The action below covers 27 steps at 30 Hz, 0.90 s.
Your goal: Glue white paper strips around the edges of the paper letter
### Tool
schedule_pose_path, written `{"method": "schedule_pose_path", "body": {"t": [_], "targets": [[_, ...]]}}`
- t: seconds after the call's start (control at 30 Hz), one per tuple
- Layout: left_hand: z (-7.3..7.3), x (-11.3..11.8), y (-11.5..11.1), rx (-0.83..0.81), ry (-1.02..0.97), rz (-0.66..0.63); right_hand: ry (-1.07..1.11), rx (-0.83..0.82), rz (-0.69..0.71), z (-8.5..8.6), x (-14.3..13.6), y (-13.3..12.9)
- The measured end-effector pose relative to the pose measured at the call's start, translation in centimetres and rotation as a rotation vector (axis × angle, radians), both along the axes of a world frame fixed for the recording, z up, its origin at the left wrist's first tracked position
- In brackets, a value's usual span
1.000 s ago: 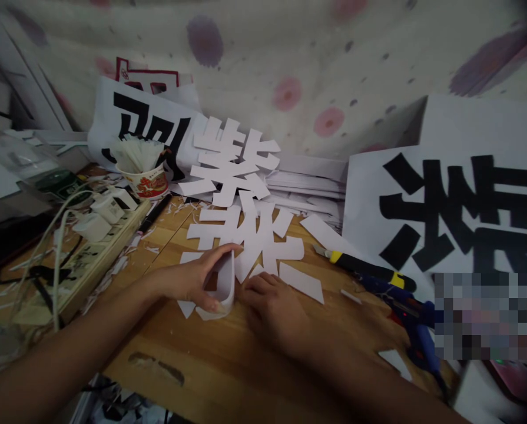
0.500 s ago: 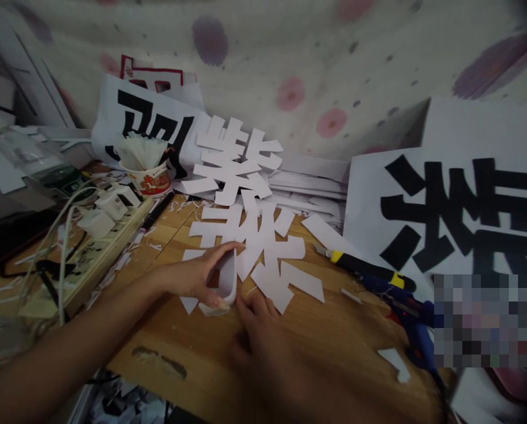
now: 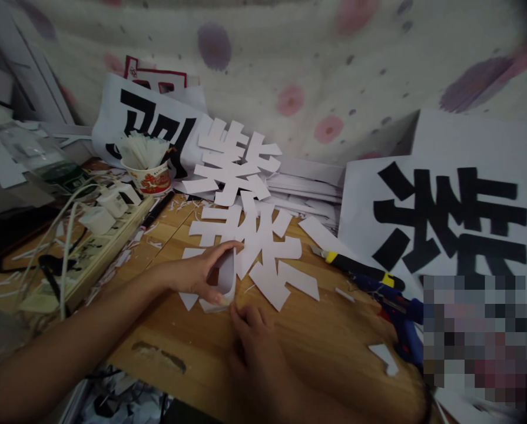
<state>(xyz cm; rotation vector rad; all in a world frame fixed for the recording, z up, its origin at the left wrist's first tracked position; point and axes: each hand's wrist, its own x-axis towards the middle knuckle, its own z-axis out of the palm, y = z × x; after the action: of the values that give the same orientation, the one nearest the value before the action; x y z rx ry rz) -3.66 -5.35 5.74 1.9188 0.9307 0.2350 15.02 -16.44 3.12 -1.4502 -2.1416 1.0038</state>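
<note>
My left hand [image 3: 201, 271] grips a white board piece [image 3: 228, 282] with raised, curved walls, thumb at its near corner and index finger along the far end. At that near corner, the curled fingertips of my right hand [image 3: 257, 335] press against the piece, close to my left thumb. Part of the piece is hidden by my left hand. Just beyond lies a flat white cut-out character [image 3: 263, 235] made of several strokes. Behind it another white cut-out character [image 3: 234, 159] leans on a stack of white boards [image 3: 307, 185].
At right are a yellow-black utility knife [image 3: 360, 268], a blue glue gun [image 3: 407, 330] and a sheet with a black printed character [image 3: 355, 182]. At left stand a power strip [image 3: 99, 253] with plugs and a paper bowl [image 3: 151, 179] of white sticks. A marker [image 3: 157, 209] lies among scraps.
My right hand has shifted slightly, its fingertips moving up and left to the piece's near corner. My left hand keeps its hold. The view has turned a little to the right.
</note>
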Motion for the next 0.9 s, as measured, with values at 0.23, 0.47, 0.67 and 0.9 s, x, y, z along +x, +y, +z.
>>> {"method": "schedule_pose_path", "body": {"t": [0.23, 0.47, 0.67, 0.9], "targets": [[0.3, 0.1, -0.2, -0.006, 0.012, 0.016, 0.103, 0.022, 0.026, 0.1, 0.6, 0.3], [-0.1, -0.1, -0.1, 0.047, -0.005, -0.011, -0.039, 0.158, -0.036, 0.4, 1.4, 3.5], [-0.1, -0.1, -0.1, 0.030, -0.012, -0.015, -0.232, 0.294, 0.026, 0.0, 0.7, 4.7], [-0.5, -0.2, 0.0, 0.054, 0.012, -0.010, -0.220, 0.359, 0.060, -0.6, 1.1, 4.8]]}}
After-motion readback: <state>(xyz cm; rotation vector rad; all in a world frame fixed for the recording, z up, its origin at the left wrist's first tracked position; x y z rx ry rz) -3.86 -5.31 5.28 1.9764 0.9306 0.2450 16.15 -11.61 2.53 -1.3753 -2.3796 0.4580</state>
